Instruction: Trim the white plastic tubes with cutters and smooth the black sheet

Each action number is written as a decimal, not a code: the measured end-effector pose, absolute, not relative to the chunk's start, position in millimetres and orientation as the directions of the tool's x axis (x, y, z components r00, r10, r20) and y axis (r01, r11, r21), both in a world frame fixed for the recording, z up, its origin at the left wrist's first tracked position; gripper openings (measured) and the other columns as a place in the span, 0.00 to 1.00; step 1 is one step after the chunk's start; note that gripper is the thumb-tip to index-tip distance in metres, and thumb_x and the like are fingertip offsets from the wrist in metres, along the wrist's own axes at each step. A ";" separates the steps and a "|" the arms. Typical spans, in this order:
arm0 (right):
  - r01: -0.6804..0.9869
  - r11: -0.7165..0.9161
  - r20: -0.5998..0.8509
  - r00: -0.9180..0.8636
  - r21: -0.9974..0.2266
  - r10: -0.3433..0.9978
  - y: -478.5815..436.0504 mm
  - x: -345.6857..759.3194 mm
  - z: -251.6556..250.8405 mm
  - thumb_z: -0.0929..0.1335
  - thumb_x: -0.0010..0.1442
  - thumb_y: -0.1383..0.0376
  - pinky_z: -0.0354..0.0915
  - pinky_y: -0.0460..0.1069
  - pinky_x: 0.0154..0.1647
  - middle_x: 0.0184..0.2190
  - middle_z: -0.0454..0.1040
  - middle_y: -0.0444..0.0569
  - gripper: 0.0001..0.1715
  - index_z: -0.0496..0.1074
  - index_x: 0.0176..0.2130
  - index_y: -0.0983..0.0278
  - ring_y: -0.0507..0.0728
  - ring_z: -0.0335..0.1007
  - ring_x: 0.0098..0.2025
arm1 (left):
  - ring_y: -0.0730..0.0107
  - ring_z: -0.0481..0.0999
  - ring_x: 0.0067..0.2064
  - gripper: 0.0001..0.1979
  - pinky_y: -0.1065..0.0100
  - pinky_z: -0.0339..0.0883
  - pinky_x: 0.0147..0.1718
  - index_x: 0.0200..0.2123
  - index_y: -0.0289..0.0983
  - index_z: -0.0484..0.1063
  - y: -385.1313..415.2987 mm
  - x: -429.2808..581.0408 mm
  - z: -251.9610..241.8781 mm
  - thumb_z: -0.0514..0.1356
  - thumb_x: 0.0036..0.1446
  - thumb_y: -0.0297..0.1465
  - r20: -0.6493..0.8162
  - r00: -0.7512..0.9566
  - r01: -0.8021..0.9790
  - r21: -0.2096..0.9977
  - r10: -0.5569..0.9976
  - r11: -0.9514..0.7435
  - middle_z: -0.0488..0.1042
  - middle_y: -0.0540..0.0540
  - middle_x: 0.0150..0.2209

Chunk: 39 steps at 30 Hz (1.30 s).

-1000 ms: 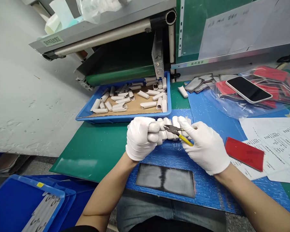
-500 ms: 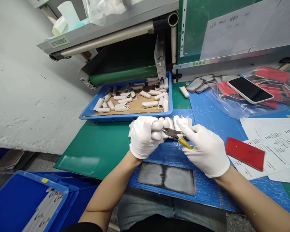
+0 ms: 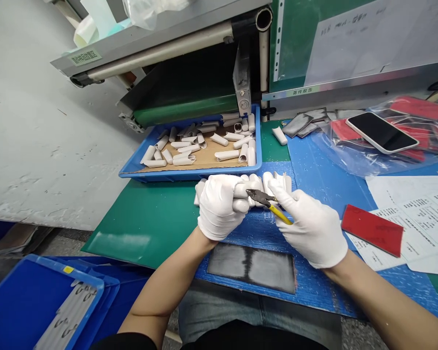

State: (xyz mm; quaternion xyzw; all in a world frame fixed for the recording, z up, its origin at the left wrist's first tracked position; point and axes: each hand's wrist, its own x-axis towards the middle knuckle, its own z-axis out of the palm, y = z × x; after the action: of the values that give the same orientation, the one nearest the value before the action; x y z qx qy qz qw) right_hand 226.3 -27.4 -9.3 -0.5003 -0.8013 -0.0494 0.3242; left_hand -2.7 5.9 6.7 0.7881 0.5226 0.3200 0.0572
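In white gloves, both my hands meet over the blue mat (image 3: 314, 165). My left hand (image 3: 219, 206) is closed around a small white plastic piece (image 3: 244, 188), partly covered by the glove. My right hand (image 3: 312, 226) grips a pair of cutting pliers (image 3: 261, 197) with yellow handles. The dark jaws point left and lie at the end of the held piece; whether they touch it I cannot tell. Behind the hands, several similar white plastic sleeves (image 3: 267, 181) stand in a row, partly hidden. A dark abrasive pad (image 3: 250, 267) lies on the mat nearer my body.
Beyond the hands, a blue tray (image 3: 190, 173) lined with cardboard holds many white sleeves, below a green conveyor belt (image 3: 190, 111). To the right are a red pad (image 3: 373, 229), printed sheets (image 3: 427, 209) and a phone (image 3: 382, 132) on bagged red pads. Blue bins (image 3: 25, 301) stand lower left.
The plier jaws have shifted slightly relative to the held white piece, and my left hand has moved a little to the right. The camera view has also shifted slightly.
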 end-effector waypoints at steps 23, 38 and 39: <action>0.853 0.521 0.513 -0.432 -0.034 0.742 -26.1 223.7 -7.3 0.68 0.69 0.66 0.65 0.51 0.34 0.55 0.82 0.55 0.44 0.54 0.78 0.55 0.61 0.79 0.42 | 0.59 0.82 0.41 0.19 0.60 0.72 0.41 0.46 0.40 0.75 12.8 -13.4 -11.6 0.65 0.66 0.50 0.783 0.130 0.807 0.273 0.609 -0.523 0.82 0.42 0.40; 0.946 0.010 0.266 0.080 -0.324 0.961 45.9 290.0 -23.9 0.67 0.69 0.51 0.66 0.53 0.34 0.44 0.78 0.54 0.31 0.72 0.67 0.55 0.63 0.75 0.38 | 0.58 0.81 0.43 0.14 0.58 0.73 0.45 0.45 0.39 0.73 16.0 -6.7 -14.3 0.64 0.68 0.44 0.798 0.028 0.818 0.329 0.603 -0.473 0.81 0.40 0.41; 0.958 -0.043 0.163 0.092 -0.283 0.982 55.6 298.4 -28.0 0.67 0.69 0.51 0.66 0.54 0.35 0.46 0.78 0.56 0.29 0.73 0.65 0.56 0.64 0.75 0.39 | 0.57 0.81 0.44 0.14 0.56 0.74 0.47 0.44 0.39 0.72 14.3 -4.8 -13.1 0.65 0.67 0.44 0.766 0.008 0.788 0.390 0.642 -0.476 0.80 0.40 0.41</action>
State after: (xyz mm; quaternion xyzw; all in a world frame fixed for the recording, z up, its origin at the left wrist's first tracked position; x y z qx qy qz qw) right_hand 298.4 55.6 -28.0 -0.7210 -0.6729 0.0375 0.1610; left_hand -4.8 14.3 -13.1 0.7061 0.5066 0.4891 -0.0747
